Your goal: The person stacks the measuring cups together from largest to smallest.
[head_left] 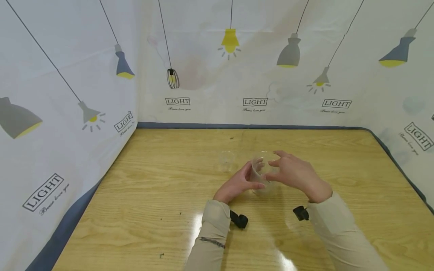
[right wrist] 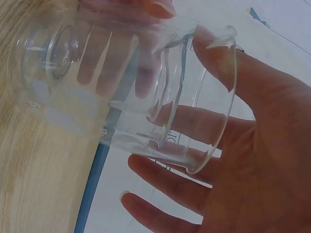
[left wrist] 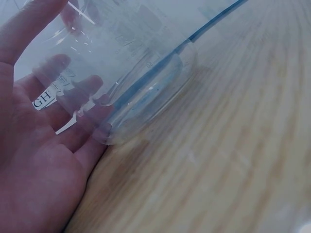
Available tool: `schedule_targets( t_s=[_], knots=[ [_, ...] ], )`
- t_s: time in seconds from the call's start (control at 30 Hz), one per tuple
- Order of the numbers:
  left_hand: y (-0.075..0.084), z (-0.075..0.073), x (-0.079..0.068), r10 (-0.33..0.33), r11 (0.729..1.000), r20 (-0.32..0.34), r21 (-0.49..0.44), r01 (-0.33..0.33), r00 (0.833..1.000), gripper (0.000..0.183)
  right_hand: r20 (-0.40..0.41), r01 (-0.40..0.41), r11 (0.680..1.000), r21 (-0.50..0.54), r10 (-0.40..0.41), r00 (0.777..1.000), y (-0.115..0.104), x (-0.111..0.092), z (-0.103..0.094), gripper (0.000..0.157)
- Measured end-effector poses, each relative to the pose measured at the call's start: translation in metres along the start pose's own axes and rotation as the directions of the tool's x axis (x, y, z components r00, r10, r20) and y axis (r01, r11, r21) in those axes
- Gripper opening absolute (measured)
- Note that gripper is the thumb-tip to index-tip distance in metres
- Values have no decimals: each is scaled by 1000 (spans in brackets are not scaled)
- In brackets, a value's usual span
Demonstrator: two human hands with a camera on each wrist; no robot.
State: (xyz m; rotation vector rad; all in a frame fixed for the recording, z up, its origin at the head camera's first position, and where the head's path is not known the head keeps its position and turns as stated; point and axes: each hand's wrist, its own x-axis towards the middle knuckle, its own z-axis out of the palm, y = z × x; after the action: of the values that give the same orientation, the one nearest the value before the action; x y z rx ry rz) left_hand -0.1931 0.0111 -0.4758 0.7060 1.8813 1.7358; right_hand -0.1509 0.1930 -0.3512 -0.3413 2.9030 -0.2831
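A large clear glass beaker is held over the table by my left hand, its thumb on the near side and its fingers round the far side. White printed marks show on its wall. Inside it, in the right wrist view, lies a second, smaller beaker, its lip below the outer rim. My right hand reaches into the mouth, thumb and index finger at the inner lip, seen through the glass. The other fingers extend outside the wall. In the left wrist view, the large beaker's base tilts close over the wood.
Another small clear vessel stands on the wooden table, left of the hands. A white curtain printed with lamps encloses the table's back and sides. Black wrist cameras sit under both forearms.
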Motion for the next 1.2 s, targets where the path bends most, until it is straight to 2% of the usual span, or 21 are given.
schedule_targets(
  t_s=[0.43, 0.8, 0.9, 1.1, 1.2],
  knots=[
    [1, 1, -1, 8, 1000, 7, -6, -8, 1000, 81, 38, 0, 1000, 22, -1, 999, -5, -4, -2, 61],
    [-1, 0, 1, 10, 1000, 17, -30, -10, 1000, 79, 36, -11, 1000, 7, 11, 999, -6, -4, -2, 63],
    [4, 0, -1, 2, 999, 26, -49, 0, 1000, 78, 37, -15, 1000, 15, 15, 999, -5, -4, -1, 62],
    [20, 0, -8, 25, 998, 46, -58, -22, 999, 76, 45, -4, 999, 39, 2, 999, -2, -1, 2, 62],
    [23, 0, -9, 27, 998, 53, -56, -24, 998, 77, 53, -3, 998, 55, 0, 999, 0, -1, 3, 62]
  ],
)
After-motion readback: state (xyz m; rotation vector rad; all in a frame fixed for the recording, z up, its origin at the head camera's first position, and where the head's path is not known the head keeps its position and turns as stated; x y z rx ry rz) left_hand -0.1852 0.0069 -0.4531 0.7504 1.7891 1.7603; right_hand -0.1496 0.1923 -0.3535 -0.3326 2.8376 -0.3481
